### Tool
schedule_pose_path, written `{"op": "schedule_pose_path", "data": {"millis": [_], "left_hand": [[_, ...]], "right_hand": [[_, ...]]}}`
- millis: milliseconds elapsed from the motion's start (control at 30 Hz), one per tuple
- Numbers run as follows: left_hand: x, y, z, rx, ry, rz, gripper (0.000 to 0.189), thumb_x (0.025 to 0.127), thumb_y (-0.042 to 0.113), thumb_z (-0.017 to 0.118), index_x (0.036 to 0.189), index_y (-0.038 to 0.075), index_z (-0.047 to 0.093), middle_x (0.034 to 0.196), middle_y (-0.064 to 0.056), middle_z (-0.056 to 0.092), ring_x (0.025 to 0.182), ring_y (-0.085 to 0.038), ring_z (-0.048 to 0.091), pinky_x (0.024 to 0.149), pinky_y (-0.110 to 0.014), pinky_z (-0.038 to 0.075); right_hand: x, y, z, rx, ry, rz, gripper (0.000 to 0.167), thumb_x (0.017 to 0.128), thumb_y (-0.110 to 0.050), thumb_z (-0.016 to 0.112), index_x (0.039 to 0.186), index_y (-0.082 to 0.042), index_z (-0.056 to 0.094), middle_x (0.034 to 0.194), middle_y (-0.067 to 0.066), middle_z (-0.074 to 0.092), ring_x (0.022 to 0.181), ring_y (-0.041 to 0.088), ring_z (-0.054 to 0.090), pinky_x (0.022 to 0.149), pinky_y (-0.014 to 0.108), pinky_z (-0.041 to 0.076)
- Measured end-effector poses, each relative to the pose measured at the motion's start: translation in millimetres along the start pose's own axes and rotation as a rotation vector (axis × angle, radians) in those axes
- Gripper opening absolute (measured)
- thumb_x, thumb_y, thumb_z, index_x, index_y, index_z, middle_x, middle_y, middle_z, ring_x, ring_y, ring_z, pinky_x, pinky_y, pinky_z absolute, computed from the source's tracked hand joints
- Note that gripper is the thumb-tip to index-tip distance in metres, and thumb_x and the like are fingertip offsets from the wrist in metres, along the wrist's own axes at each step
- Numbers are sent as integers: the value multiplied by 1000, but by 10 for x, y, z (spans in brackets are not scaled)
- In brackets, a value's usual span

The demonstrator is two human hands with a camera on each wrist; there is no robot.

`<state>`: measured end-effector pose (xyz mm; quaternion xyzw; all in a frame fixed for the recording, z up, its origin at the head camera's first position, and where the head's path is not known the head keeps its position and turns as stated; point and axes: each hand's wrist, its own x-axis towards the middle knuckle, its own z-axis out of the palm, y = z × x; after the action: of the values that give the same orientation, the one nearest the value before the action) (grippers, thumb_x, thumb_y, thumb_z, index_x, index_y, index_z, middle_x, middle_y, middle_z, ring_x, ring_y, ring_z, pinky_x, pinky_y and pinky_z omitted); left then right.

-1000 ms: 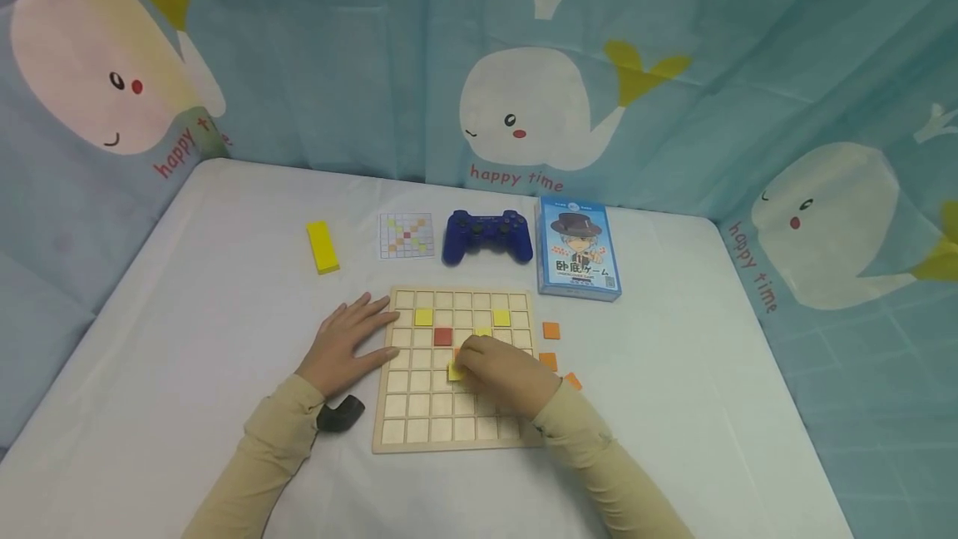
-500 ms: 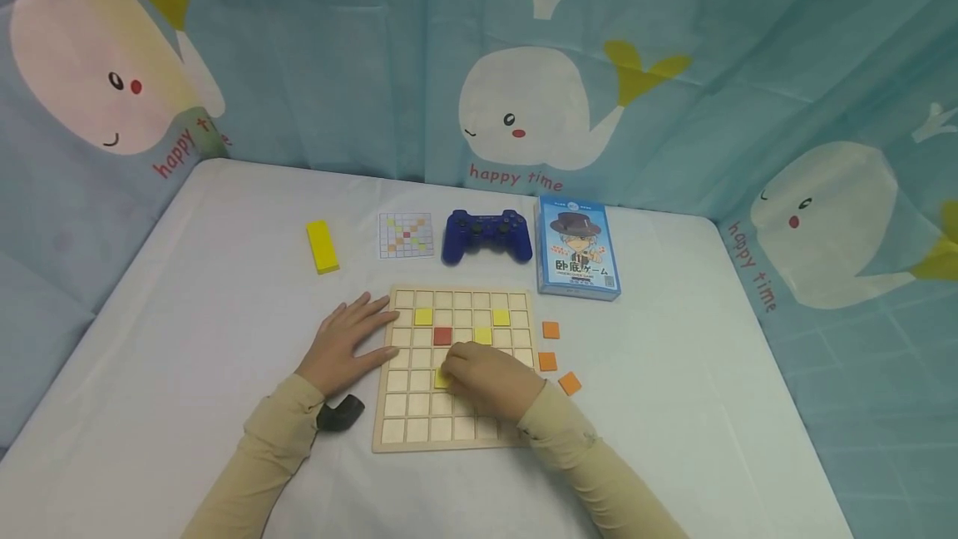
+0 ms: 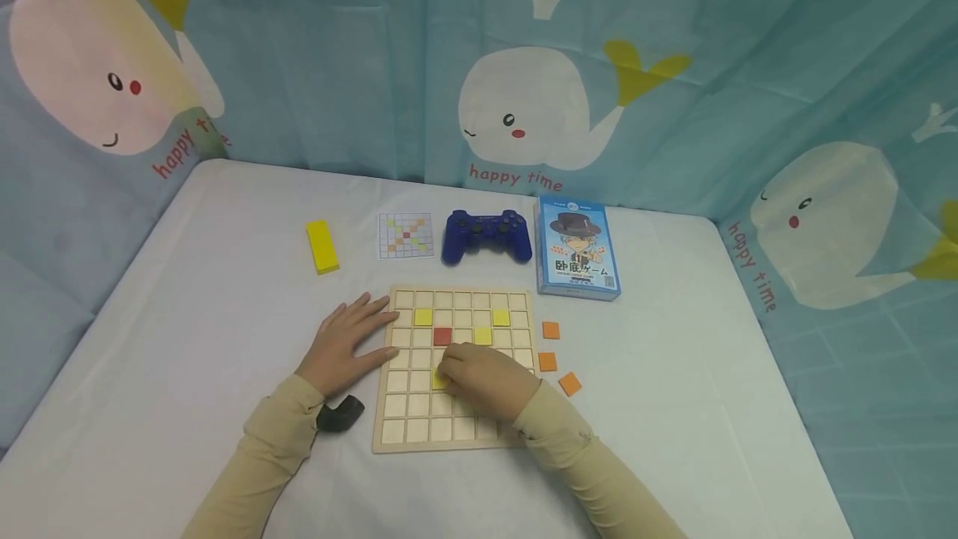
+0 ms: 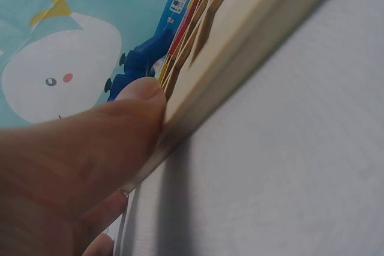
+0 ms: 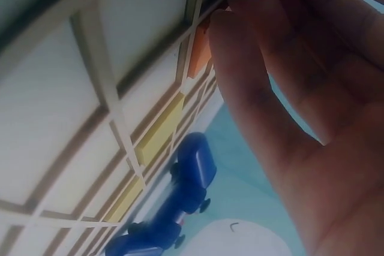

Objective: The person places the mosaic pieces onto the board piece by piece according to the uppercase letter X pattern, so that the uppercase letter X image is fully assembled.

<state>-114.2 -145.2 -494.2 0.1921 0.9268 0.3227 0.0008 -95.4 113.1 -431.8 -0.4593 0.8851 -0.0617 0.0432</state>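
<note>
A wooden grid board [image 3: 380,431] lies on the table with square cells. My left hand [image 3: 340,348] rests at its left edge with fingers spread; in the left wrist view the thumb [image 4: 141,103] touches the board's edge. My right hand [image 3: 490,377] is over the middle of the board, its curled fingertips holding a yellow tile [image 3: 438,379] at a cell, partly hidden by the fingers. Above it on the board sit a red tile [image 3: 442,336] and yellow tiles [image 3: 482,336], one of them at upper left [image 3: 423,317].
Orange tiles [image 3: 550,330] lie right of the board. Behind it are a pattern card [image 3: 405,235], a blue game controller [image 3: 486,234] and a blue box [image 3: 578,248]. A yellow block [image 3: 323,247] lies at back left, a black curved object [image 3: 340,414] by the left wrist.
My right hand has moved left and slightly down over the board with the yellow tile, then nearly stopped. The left hand has stayed in place.
</note>
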Motion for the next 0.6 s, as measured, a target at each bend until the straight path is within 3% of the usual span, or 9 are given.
{"op": "schedule_pose_path", "data": {"millis": [600], "left_hand": [[-6, 6, 1, -4, -12, -12, 54, 87, 41, 66, 135, 17, 56, 149, -9, 42, 143, -34, 26, 118, -53, 13]], "right_hand": [[-7, -11, 9, -6, 11, 20, 13, 91, -20, 66, 103, -14, 69, 99, -5, 63, 89, 7, 61, 83, 17, 52]]}}
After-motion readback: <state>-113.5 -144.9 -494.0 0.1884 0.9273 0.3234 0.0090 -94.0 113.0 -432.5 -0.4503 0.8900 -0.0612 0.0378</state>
